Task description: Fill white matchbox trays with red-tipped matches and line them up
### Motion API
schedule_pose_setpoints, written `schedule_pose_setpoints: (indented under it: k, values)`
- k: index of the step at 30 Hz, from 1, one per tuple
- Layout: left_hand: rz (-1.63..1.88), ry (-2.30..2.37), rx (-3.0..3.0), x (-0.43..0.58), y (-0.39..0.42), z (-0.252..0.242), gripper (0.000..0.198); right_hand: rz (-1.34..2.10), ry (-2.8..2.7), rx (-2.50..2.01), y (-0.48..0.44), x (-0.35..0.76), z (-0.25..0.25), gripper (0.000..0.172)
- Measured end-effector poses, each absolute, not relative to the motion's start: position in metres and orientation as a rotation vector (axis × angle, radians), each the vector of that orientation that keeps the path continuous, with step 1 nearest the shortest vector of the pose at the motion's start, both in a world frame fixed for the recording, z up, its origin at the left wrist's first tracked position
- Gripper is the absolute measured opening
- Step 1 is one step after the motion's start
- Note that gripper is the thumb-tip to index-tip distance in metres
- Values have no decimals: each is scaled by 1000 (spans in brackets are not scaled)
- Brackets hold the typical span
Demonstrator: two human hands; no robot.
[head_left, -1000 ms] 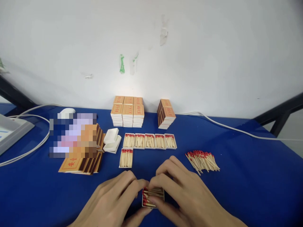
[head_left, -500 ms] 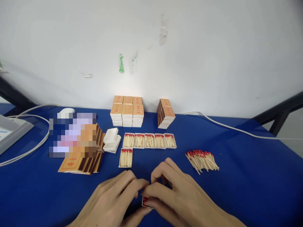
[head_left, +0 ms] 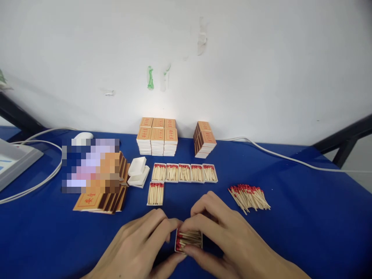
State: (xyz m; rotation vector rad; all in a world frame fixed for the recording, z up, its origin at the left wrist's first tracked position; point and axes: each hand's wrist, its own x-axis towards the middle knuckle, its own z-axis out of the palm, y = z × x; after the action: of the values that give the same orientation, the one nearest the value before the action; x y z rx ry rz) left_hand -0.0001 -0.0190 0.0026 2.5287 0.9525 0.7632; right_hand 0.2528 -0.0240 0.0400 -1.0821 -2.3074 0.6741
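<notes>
We record left hand [head_left: 139, 242] pinching a tray [head_left: 175, 247] of matches [head_left: 192, 236] at its left end; right hand [head_left: 221, 232] curls over it, whether gripping we cannot tell.

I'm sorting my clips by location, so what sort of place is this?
Probably an indoor desk or workbench: a blue tabletop set against a scuffed white wall, with a white cable and stacked matchboxes on it.

Two bare hands [head_left: 139, 241], bare wrists [head_left: 273, 261], slim fingers [head_left: 202, 224]
</notes>
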Motion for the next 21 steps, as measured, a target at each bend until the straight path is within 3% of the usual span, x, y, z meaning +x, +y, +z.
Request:
schedule_pose_setpoints:
  k: [11,16,21]
  values:
    - [841,1044,2456,-1,-20,2,29,801,-2313,-1298,-16,264,36,42]
    - [912,1138,2406,0,-24,4,51,663,-2347,-1284,-15,262,27,31]
    - [882,1159,2427,0,-24,6,48,360,-2304,-1373,-13,261,23,29]
